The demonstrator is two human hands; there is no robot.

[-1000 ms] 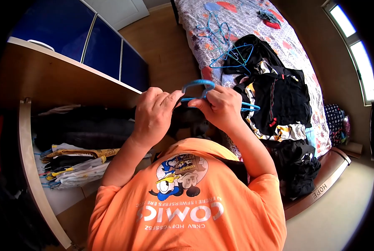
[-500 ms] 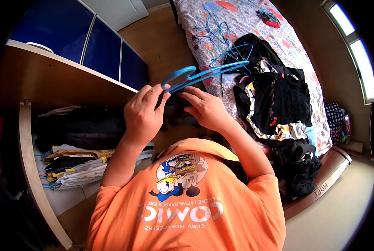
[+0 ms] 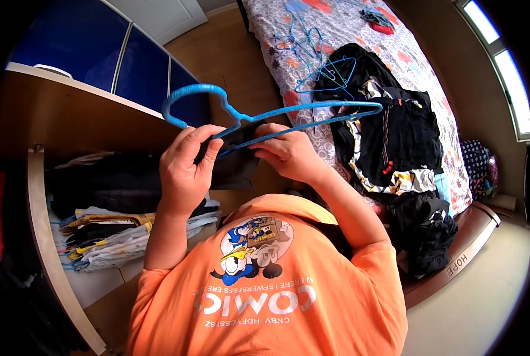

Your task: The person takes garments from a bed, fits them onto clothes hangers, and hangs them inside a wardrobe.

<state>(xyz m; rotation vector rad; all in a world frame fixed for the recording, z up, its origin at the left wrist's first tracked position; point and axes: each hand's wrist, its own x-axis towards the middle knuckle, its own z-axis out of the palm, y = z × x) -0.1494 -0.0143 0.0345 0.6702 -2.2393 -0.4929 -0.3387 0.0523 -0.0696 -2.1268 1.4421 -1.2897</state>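
A blue clothes hanger (image 3: pixel 289 109) is held up in front of me, its hook to the left and its long end reaching right, over the bed. My left hand (image 3: pixel 185 169) is closed on the hanger below the hook, thumb and fingers pinching it. My right hand (image 3: pixel 289 153) is closed by the lower bar, its fingers gripping a black garment (image 3: pixel 234 171) at the bar. This cloth hangs between my hands, partly over the bar; its full shape is hidden.
Right, a patterned bed (image 3: pixel 280 44) bears black clothes (image 3: pixel 413 133) and several blue hangers (image 3: pixel 303 41). Left, an open wardrobe shelf holds folded clothes (image 3: pixel 114 237). A wooden board (image 3: pixel 99 113) sits above it, blue cabinet doors (image 3: pixel 143 68) behind. Some dark clothing (image 3: pixel 428 234) lies at the bed's end.
The hanger has turned so its triangle and hook face me more openly. My left hand has moved left and slightly down, and more of the black cloth shows between my hands.
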